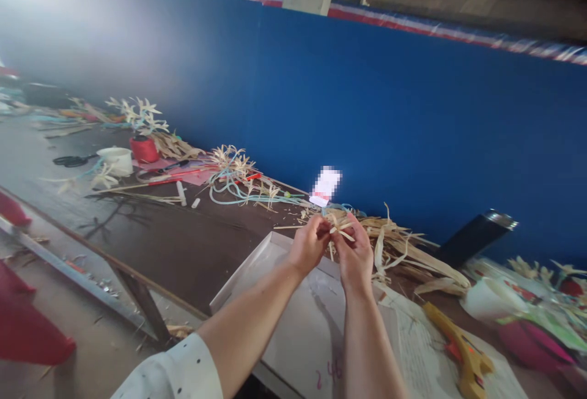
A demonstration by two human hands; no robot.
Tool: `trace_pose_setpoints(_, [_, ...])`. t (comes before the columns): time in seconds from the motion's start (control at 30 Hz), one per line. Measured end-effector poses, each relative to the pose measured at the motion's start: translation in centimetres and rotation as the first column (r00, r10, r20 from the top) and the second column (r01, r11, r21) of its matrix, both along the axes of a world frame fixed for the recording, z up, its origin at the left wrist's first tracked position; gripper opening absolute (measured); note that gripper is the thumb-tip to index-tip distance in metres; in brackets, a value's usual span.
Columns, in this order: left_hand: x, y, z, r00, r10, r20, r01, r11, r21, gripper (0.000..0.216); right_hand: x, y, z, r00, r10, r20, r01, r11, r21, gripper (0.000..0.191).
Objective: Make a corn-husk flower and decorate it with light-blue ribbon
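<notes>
Above a shallow white box lid (pixel 266 276), both of my hands meet at a small flower of pale dried husk strips (pixel 342 227). My right hand (pixel 355 255) pinches the flower, whose narrow petals spread out between the fingers. Close against it, my left hand (pixel 312 243) has thumb and fingers pressed together at the flower's left side; the exact grip there is partly hidden. Behind the hands lies a heap of dried corn husks (pixel 394 234). Blue cords with finished husk flowers (pixel 233 160) lie farther left on the table.
A yellow glue gun (pixel 463 350) lies on printed paper at the right, near a white cup (pixel 493 298) and a black flask (pixel 477 237). At the left are a red thread spool (pixel 143 149), another white cup (pixel 115 160) and black scissors (pixel 73 160). A blue partition (pixel 293 99) stands behind.
</notes>
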State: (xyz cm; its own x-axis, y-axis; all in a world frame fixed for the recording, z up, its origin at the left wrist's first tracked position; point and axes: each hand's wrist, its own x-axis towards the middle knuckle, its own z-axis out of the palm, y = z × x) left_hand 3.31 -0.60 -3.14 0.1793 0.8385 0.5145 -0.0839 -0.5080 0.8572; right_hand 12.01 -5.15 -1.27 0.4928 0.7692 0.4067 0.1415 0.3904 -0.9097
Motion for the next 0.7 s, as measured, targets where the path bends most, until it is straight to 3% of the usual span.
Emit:
trace_pose_setpoints(0.17, [-0.1, 0.01, -0.07, 0.998, 0.029, -0.049, -0.026, 0.998, 0.056, 0.027, 0.02, -0.16, 0.38, 0.996, -0.062, 0.064, 0.059, 0.997, 0.045, 0.063])
trace_pose_setpoints(0.37, [-0.46, 0.19, 0.04, 0.977, 0.117, -0.177, -0.088, 0.982, 0.165, 0.014, -0.22, -0.36, 0.61, 0.997, -0.048, 0.061, 0.048, 0.999, 0.014, 0.065])
trace_pose_setpoints(0.7, [-0.68, 0.06, 0.33, 0.983, 0.126, -0.134, -0.101, 0.979, 0.178, 0.017, -0.15, -0.12, 0.14, 1.0, -0.028, 0.014, 0.029, 0.996, -0.08, 0.057])
